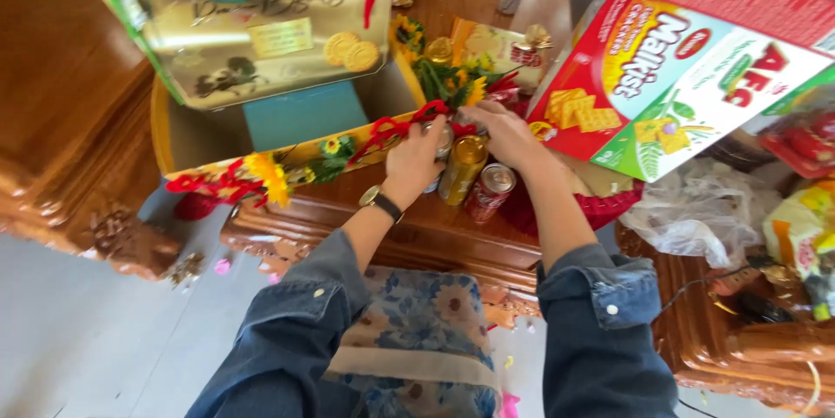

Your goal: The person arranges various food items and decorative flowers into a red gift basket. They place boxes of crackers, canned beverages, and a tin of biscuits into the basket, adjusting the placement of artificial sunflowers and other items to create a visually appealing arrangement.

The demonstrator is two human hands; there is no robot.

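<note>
The left hand point(416, 161) closes around a silver metal drink can point(442, 147) on the carved wooden worktop point(452, 231). Beside it, the right hand point(503, 133) rests half-curled among artificial yellow flowers point(452, 79); just below stand a gold can point(464, 169) and a red can point(489, 193).

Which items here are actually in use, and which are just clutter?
In use: left hand on a silver can; right hand at the flower-trimmed box; gold can; red can.
Lying about: cracker box, plastic bag, biscuit tin lid.
</note>
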